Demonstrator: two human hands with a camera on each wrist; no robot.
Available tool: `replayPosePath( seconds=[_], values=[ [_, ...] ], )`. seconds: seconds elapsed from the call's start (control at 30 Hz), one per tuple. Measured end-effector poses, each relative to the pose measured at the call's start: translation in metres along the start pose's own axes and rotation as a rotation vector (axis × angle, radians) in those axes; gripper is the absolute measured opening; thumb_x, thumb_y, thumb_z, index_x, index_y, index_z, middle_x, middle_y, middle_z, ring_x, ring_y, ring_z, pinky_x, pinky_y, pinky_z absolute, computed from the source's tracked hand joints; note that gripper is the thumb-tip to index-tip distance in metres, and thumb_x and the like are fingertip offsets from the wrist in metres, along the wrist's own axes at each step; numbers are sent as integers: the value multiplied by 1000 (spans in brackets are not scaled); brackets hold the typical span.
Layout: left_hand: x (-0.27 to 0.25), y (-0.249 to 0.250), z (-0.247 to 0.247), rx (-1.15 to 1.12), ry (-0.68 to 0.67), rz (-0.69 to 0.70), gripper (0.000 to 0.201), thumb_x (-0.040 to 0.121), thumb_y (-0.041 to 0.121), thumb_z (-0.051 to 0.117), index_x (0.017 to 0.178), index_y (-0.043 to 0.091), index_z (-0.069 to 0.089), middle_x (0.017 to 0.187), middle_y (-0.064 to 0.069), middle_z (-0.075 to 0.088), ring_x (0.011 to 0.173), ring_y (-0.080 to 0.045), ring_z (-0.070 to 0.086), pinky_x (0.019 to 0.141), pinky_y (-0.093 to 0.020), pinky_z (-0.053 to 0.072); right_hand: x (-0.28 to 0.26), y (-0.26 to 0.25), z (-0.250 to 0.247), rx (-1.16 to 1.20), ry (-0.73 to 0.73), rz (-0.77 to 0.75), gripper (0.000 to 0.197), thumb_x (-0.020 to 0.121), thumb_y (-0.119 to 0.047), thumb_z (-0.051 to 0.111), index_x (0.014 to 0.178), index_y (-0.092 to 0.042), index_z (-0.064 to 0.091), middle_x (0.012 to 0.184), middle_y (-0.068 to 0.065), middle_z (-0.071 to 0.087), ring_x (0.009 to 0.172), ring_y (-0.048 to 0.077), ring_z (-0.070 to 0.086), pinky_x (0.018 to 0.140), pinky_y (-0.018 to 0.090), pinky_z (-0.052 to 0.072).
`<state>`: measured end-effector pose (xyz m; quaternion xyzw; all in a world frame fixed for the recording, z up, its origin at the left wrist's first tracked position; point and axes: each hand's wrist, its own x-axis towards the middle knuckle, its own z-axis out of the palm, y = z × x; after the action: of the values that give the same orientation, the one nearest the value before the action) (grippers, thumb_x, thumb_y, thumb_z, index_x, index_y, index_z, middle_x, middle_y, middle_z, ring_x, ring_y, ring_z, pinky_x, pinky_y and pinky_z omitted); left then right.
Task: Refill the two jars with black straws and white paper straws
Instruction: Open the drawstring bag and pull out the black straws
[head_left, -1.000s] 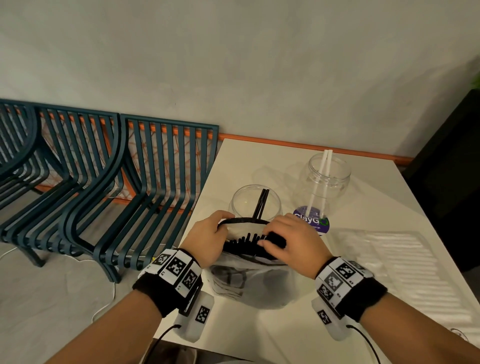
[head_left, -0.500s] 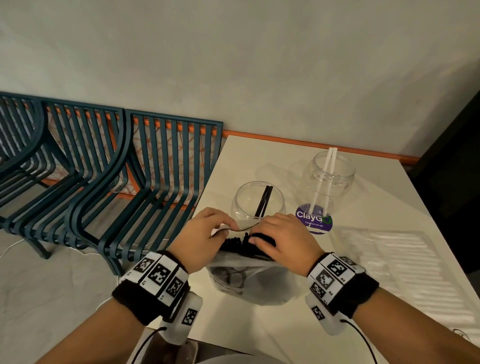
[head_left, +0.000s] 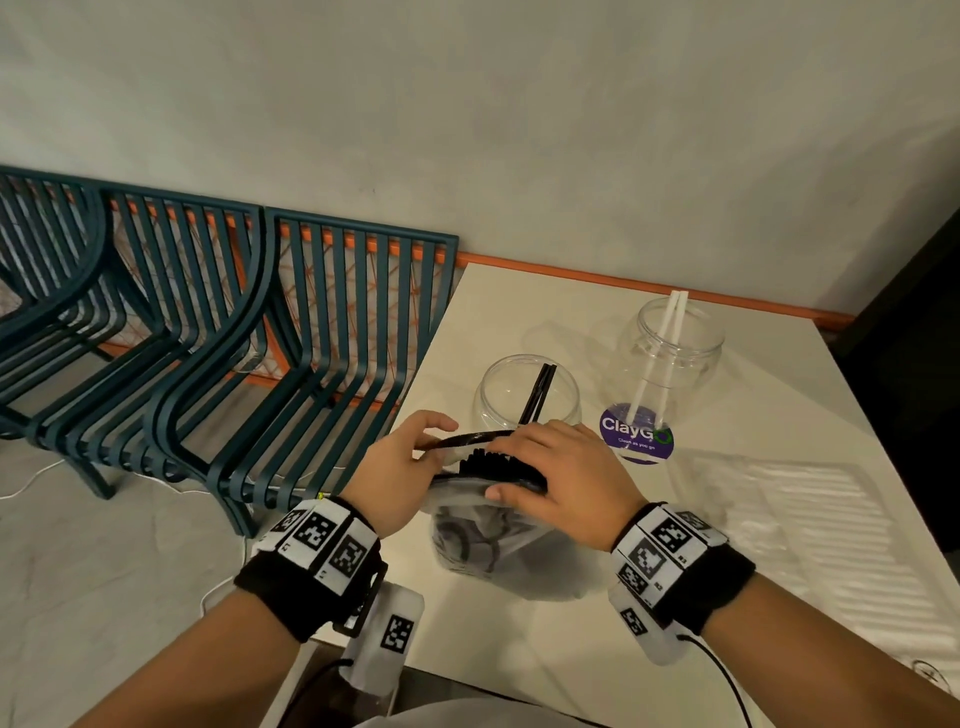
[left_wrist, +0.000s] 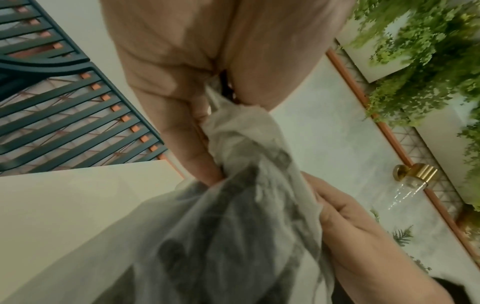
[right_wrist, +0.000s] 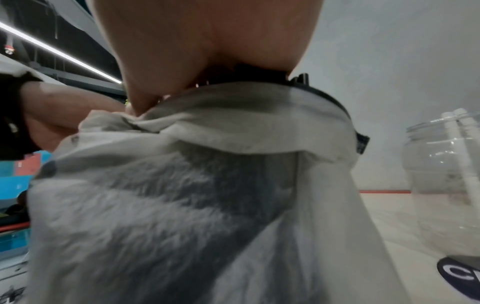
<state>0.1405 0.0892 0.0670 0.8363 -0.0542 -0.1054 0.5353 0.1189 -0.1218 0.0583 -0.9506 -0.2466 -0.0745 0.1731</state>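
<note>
A translucent bag (head_left: 483, 556) of black straws (head_left: 485, 461) stands on the white table (head_left: 519, 322) near its left front edge. My left hand (head_left: 441, 439) pinches the bag's dark rim (head_left: 467, 438) on the left side; in the left wrist view its fingers (left_wrist: 182, 123) hold the crumpled bag (left_wrist: 221, 236). My right hand (head_left: 501, 467) curls over the straw tops, thumb on the bag's near rim. Behind the bag, a clear jar (head_left: 524, 400) holds a few black straws. Right of it, a taller clear jar (head_left: 670, 353) holds two white paper straws (head_left: 657, 353).
A clear packet of white paper straws (head_left: 789, 525) lies flat on the table's right side. A purple round sticker (head_left: 636, 439) lies by the taller jar. Dark teal slatted chairs (head_left: 311, 364) stand left of the table, against the wall.
The bag's rim has gone from a wide loop to a flattened mouth against the straws. My right fingers have closed further over the straw tops. My left hand still pinches the rim.
</note>
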Motion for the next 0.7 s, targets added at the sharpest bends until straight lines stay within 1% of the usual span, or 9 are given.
replayPosePath(
  seconds=[0.07,0.13,0.23,0.3,0.37,0.47,0.53,0.63,0.7],
  values=[
    [-1,-1,0,-48,-49,5,37,91,-7,42,89,22,64,93,-1,66,83,-20,62,64,-22,52,0,1,0,-11,1,8,58,87,-71,32,123,-32,56,110,-11,64,96,13,58,80,31,45],
    [0,-2,1,-140,-102,-40,40,90,-11,39,83,18,67,89,-4,67,88,-22,62,65,-18,49,1,1,0,-5,-6,11,57,87,-71,36,124,-32,55,110,-11,64,96,13,58,80,30,45],
    [1,2,4,-278,-164,-112,7,88,17,58,91,18,65,94,-2,66,93,-20,61,70,-23,47,2,4,0,-12,-25,17,58,86,-71,36,130,-35,49,115,-13,63,98,13,57,82,34,46],
    [2,3,2,-167,-243,-79,37,72,36,71,103,21,58,101,1,64,95,-14,62,70,-20,48,2,5,0,-42,-49,21,58,87,-71,33,133,-38,45,117,-13,62,100,13,57,82,35,46],
    [3,3,-1,-74,-305,-41,68,60,37,83,115,20,47,108,2,62,98,-8,61,75,-17,50,2,6,0,-63,-73,24,61,88,-73,27,135,-37,43,119,-13,62,101,14,56,83,36,45],
    [3,-2,-3,-48,-344,-38,89,49,46,80,126,25,42,118,3,60,109,-8,59,94,-28,50,2,4,-2,-47,-97,48,66,89,-71,11,137,-36,41,123,-12,61,104,14,55,87,36,43],
    [1,-1,-5,-35,-406,-26,81,55,43,80,127,31,46,118,9,62,110,-5,58,98,-30,48,3,4,-3,-43,-99,47,66,90,-69,9,136,-37,43,121,-13,62,103,14,55,86,36,43],
    [-2,1,-6,139,-517,42,64,68,36,80,125,37,51,113,12,66,105,-4,61,93,-27,49,3,2,1,-51,-59,36,60,93,-66,12,128,-37,51,110,-13,65,97,14,57,81,34,44],
    [-5,0,-4,297,-462,78,66,70,32,79,128,37,48,112,13,64,102,-3,60,89,-22,49,4,0,4,-48,-1,48,60,94,-65,13,118,-35,58,103,-12,67,92,16,59,76,34,45]
  ],
)
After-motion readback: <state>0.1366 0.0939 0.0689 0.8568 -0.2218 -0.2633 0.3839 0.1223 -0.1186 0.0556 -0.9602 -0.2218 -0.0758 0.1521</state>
